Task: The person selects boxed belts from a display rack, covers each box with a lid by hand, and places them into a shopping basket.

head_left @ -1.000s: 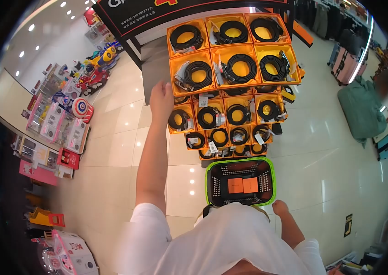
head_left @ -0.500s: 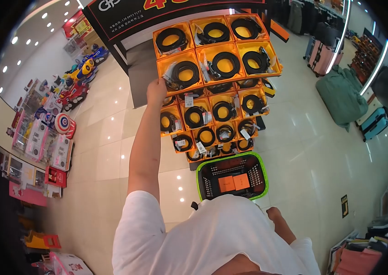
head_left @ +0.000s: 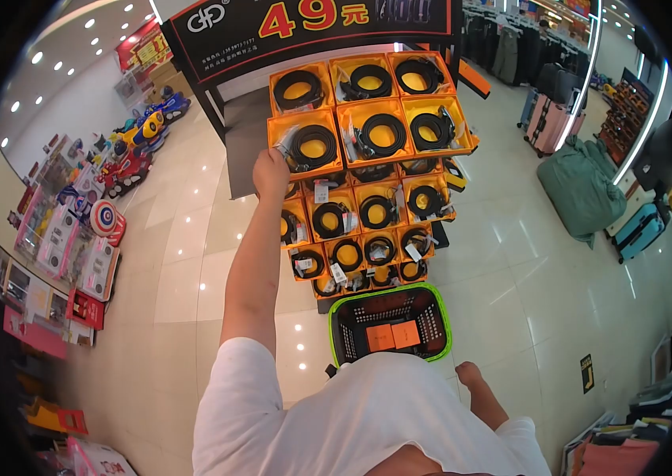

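Note:
My left hand (head_left: 272, 171) reaches forward with its fingers closed on the left edge of an orange belt box (head_left: 279, 130). A coiled black belt (head_left: 331, 147) with clear plastic wrapping lies inside this box, in the display's second row. Low at my right side hangs my right hand (head_left: 469, 373), apart from the display; its fingers are too small to make out. On the floor before me stands a black shopping basket (head_left: 340, 337) with a green rim. Two orange boxes (head_left: 405, 334) lie in it.
More boxed belts (head_left: 383, 133) fill the stepped display under a black price sign (head_left: 229, 38). Toys and boxed goods (head_left: 102, 266) line the left. A green bag (head_left: 582, 190) and suitcases (head_left: 639, 232) stand to the right. Folded clothes (head_left: 617, 452) are at the lower right.
The view has tilted up a little, so the display and basket appear lower and more of the sign shows. My left hand stays at the same box; my right hand still hangs low.

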A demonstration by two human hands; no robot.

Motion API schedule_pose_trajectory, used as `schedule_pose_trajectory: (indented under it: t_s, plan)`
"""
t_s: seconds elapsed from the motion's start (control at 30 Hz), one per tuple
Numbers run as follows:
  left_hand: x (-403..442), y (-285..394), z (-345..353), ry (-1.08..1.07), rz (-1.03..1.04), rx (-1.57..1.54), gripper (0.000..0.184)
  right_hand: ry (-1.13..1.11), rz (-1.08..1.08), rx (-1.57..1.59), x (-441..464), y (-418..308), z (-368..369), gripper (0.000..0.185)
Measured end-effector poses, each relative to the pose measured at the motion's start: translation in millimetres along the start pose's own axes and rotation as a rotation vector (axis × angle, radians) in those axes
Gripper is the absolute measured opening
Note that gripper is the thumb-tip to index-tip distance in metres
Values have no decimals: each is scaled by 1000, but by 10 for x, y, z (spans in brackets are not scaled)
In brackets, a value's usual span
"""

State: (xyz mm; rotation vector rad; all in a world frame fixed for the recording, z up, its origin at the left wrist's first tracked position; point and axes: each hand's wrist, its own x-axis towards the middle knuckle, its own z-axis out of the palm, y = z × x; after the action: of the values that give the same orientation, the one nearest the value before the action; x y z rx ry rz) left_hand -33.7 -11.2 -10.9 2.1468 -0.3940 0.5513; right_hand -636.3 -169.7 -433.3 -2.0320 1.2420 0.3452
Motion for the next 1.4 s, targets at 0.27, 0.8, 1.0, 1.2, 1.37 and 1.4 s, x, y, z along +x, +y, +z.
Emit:
schedule_pose_trajectory:
  t_s: [0.27, 0.8, 1.0, 1.2, 1.37, 1.4]
  plan:
    - [-33, -27, -185, 93, -26, -54, 40, 11, -29, 170, 191, -81, 22, 26]
    - [-2184, 161, -770, -390, -324, -718, 30, -190, -901, 1225, -1235, -3559, -1717, 60]
    - [-2891, 215, -808, -520, -443, -840, 34, 53, -809, 939, -1262, -3537, -1648, 60]
    - [-2659, -189, -674, -497, -630, -1067, 62, -109, -569, 1264, -1138, -3370, -1644, 50]
    - [-1930, 116, -582, -497, -534, -1111, 67, -225, -484, 1377, -1148, -3250, -1633, 49]
    - [-1930, 151, -533, -486, -524, -1124, 67, -187, -529, 1336, -1130, -3247, -1642, 50]
